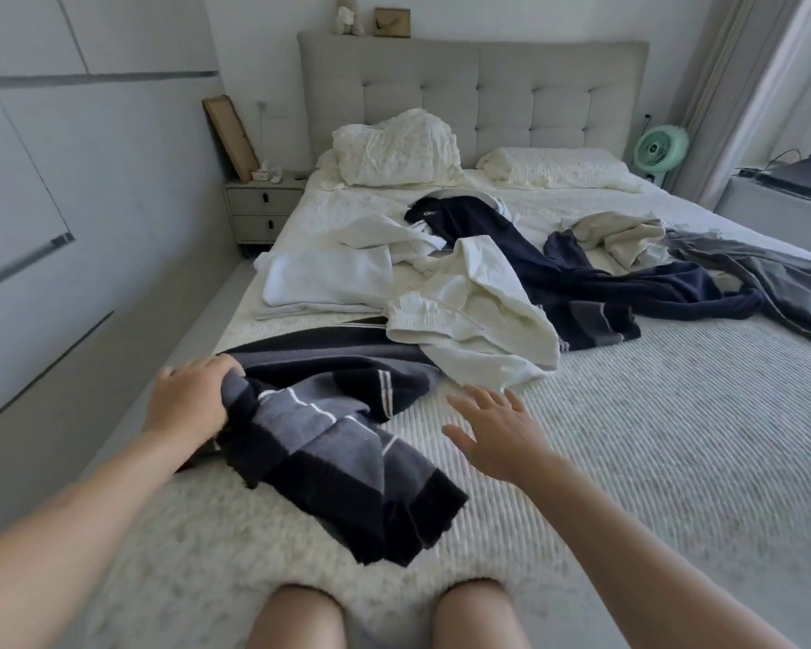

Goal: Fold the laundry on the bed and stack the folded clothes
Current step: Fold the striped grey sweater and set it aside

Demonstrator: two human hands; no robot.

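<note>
Near the foot of the bed (651, 461), a striped towel (343, 452) is lying bunched, its long axis running from the far left toward the near right. The left hand (190, 398) is gripping its far left end, fingers curled into the cloth. The right hand (497, 433) is hovering just right of it, fingers spread and holding nothing, so it is the free hand for catching the loose near end, which is lying closer to the person's knees than to either palm. Farther up the bed, unfolded laundry is lying in a heap: white shorts (474, 320), a navy garment (581, 278), a grey garment (768, 278). How the towel's layers are overlapping is hard to make out, and part of it is hiding under the shorts. No folded stack is showing yet.
</note>
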